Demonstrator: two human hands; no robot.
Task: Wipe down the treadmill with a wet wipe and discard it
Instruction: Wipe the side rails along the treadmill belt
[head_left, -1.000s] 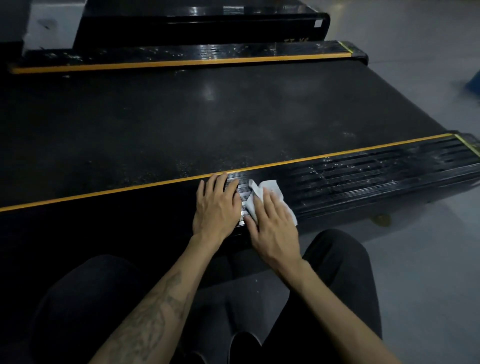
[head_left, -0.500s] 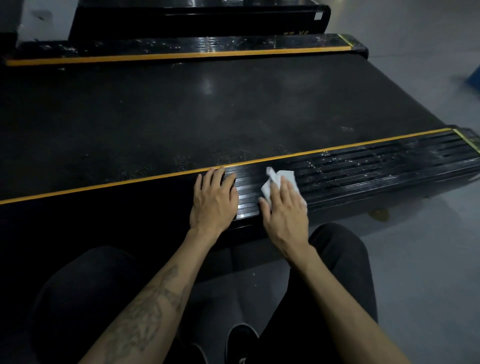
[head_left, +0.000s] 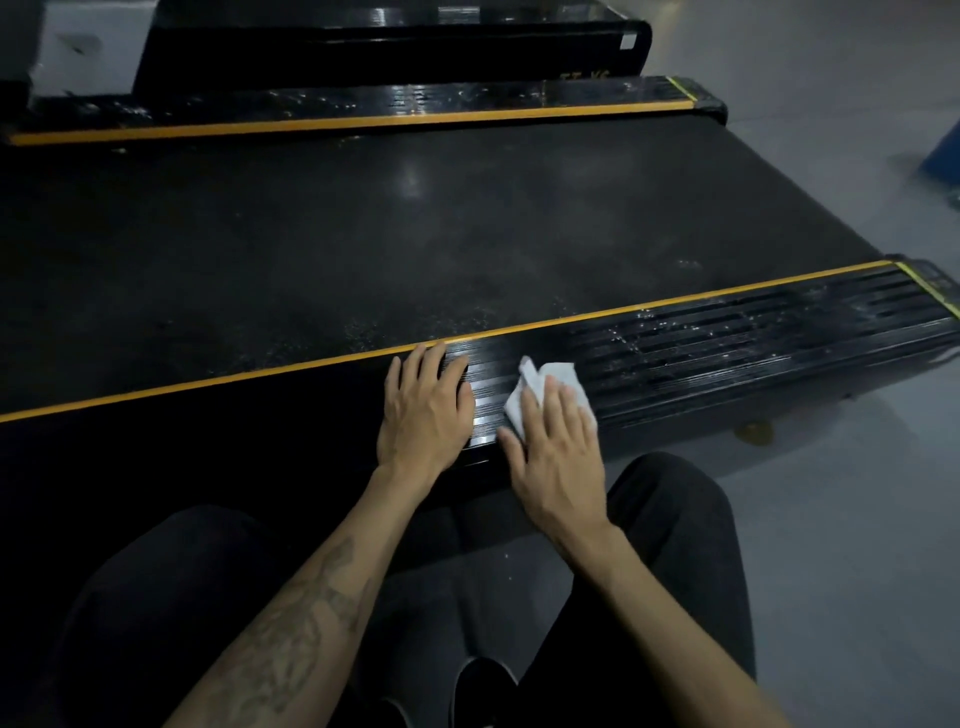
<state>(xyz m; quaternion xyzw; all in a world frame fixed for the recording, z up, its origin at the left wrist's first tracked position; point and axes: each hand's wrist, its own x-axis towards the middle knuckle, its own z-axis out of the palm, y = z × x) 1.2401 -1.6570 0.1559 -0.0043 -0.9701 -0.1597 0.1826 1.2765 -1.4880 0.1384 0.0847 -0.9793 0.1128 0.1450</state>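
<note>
The treadmill (head_left: 363, 234) stretches across the view, a wide black belt between two ribbed black side rails edged in yellow. A crumpled white wet wipe (head_left: 550, 379) lies on the near side rail (head_left: 753, 353). My right hand (head_left: 558, 452) presses flat on the wipe with straight fingers, covering its lower half. My left hand (head_left: 423, 410) rests flat on the same rail just to the left, fingers spread, holding nothing.
The far side rail (head_left: 363, 111) runs along the top, with another black machine base (head_left: 389, 52) behind it. Grey floor lies to the right, with a blue object (head_left: 943, 153) at the right edge. My dark-trousered knees and a shoe (head_left: 483, 691) are below the rail.
My right hand slid the wipe to the right along the near rail and then a little back toward me. My left hand stayed planted on the rail.
</note>
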